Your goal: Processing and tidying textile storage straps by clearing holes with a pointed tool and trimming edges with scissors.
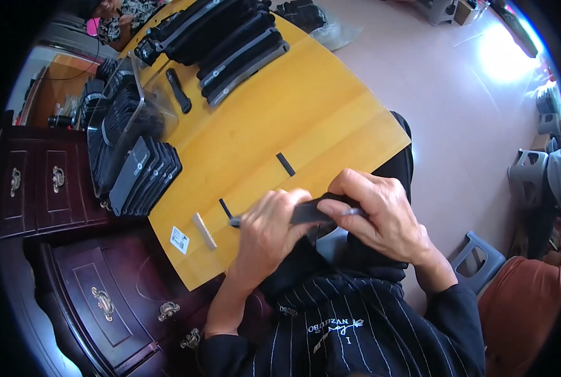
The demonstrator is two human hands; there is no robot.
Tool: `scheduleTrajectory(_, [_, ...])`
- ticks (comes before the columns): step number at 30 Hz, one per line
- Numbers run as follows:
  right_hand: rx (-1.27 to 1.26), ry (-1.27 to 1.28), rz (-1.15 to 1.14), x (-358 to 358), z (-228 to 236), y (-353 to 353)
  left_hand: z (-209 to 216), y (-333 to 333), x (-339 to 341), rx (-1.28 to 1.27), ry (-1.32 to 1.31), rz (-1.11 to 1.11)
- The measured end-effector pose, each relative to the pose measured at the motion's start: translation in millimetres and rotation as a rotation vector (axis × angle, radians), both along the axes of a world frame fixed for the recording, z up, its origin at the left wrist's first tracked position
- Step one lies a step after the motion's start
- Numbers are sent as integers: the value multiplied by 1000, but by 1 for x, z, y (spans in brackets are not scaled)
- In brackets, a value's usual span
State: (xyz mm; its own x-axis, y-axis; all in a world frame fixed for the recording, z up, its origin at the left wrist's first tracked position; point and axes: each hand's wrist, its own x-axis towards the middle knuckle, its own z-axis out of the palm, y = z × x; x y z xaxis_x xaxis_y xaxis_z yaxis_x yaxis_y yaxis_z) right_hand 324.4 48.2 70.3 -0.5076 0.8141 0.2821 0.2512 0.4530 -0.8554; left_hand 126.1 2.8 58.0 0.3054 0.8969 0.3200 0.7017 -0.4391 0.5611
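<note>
Both hands hold a dark grey, flat fabric strap (304,213) above the near edge of the yellow table (243,144). My left hand (266,227) is wrapped round its left part, its fingers slightly blurred. My right hand (381,217) pinches the other end between thumb and fingers, covering much of it. Just beyond the hands, a short black strip (285,164) lies on the tabletop, and a second black strip (226,208) lies beside my left hand. Farther left are a pale beige strip (204,230) and a white printed label (179,240).
Stacked black and grey straps (243,69) cover the table's far end, near a single black strap (179,91). A clear plastic bin (141,88) and more straps (145,176) stand left. Dark wooden drawers (98,301) adjoin. A person (120,25) sits far left; a grey stool (478,257) stands right.
</note>
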Motion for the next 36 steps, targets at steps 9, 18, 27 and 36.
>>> scheduleTrajectory(9, [-1580,762,432,2,-37,18,-15,-19,20,-665,-606,-9])
scheduleTrajectory(18, [-378,87,92,-9,-31,17,-10,-31,9,-881,-629,114])
scheduleTrajectory(27, [-714,93,138,-20,-32,18,-33,-32,5,-962,-811,167])
scheduleTrajectory(36, [-1230,517,-31,-24,-50,2,-27,-43,16,239,-22,262])
